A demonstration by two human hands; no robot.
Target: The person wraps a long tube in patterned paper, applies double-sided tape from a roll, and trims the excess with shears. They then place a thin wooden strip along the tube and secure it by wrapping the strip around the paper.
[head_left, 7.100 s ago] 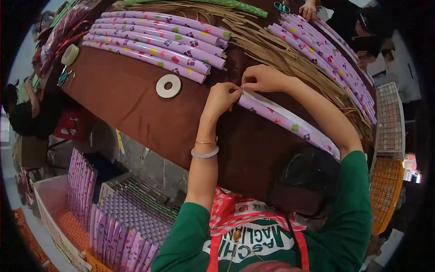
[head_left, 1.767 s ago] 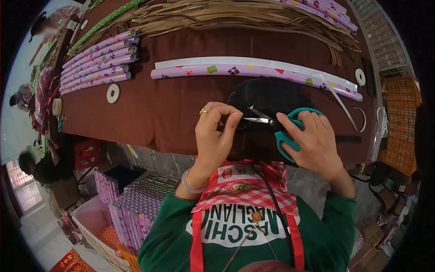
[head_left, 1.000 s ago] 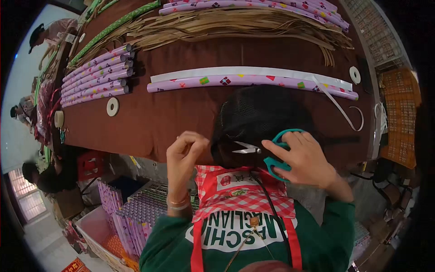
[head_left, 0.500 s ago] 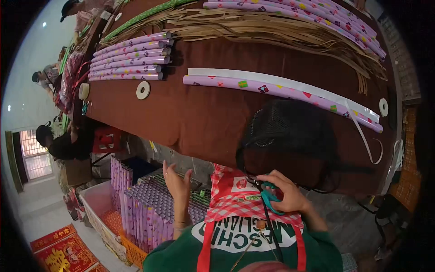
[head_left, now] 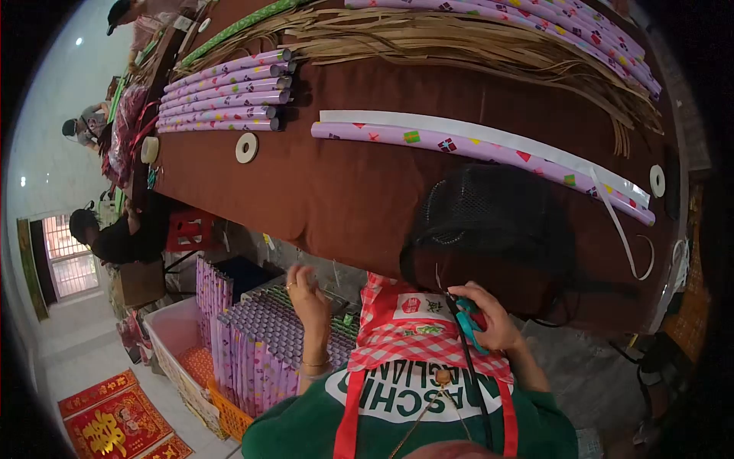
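My right hand (head_left: pixel 489 315) is closed around teal-handled scissors (head_left: pixel 472 325) in front of the red checked apron (head_left: pixel 397 306). A thin black cord (head_left: pixel 470 367) runs down beside the scissors. My left hand (head_left: pixel 308 300) is raised, fingers partly blurred but apart, holding nothing; it hovers near the bundled purple rolls (head_left: pixel 260 363) below the table. On the brown table (head_left: pixel 344 199) lies a purple patterned wrapping-paper roll (head_left: pixel 459 148) with a white strip along its far edge. A loose white ribbon (head_left: pixel 623 237) hangs across its right end. A black mesh item (head_left: pixel 489 222) lies between the roll and me.
Several purple rolls (head_left: pixel 222 99) lie at the table's left, near a tape roll (head_left: pixel 246 148). Another tape roll (head_left: pixel 657 180) is at right. Brown strips (head_left: pixel 428 38) stretch along the back. A white crate (head_left: pixel 176 329) stands on the floor; a person (head_left: pixel 115 233) sits at left.
My left hand has turned, with its fingers less spread, and moved slightly right. My right hand has moved a little to the right with the scissors. The whole view has shifted slightly.
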